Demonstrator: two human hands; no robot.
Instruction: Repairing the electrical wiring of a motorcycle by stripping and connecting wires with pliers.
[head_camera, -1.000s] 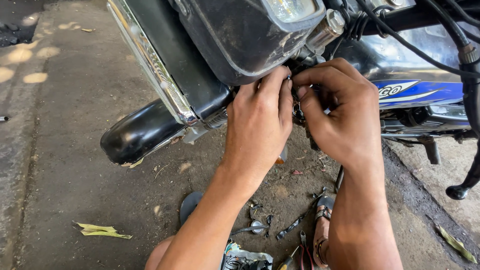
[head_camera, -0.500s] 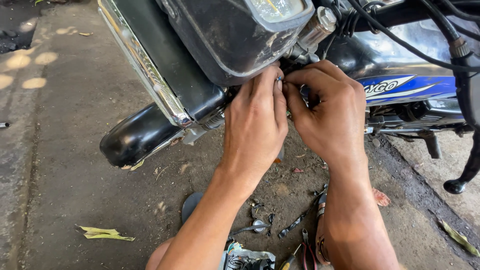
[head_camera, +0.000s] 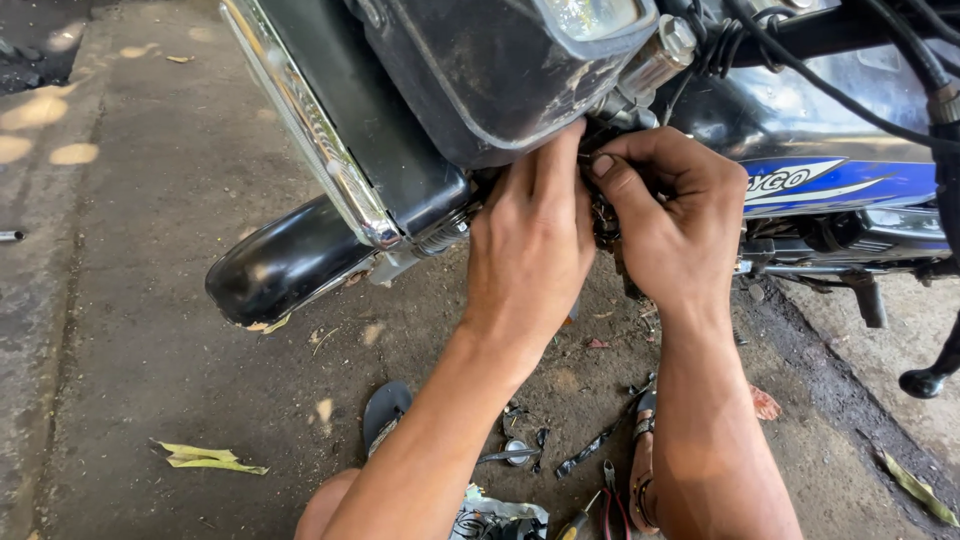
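Both hands, left hand (head_camera: 530, 240) and right hand (head_camera: 670, 215), remain pinched on small hidden parts under the headlamp housing (head_camera: 480, 80); barely shifted, fiddling continues.

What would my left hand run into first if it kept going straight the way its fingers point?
Likely the underside of the black headlight housing; the left hand already has its fingertips there, though depth is unclear.

The left hand (head_camera: 530, 240) and right hand (head_camera: 675, 225) meet under the headlight (head_camera: 500, 70). The fender (head_camera: 285, 262) lies left; a sandal (head_camera: 385, 412) and tools (head_camera: 590, 455) lie below.
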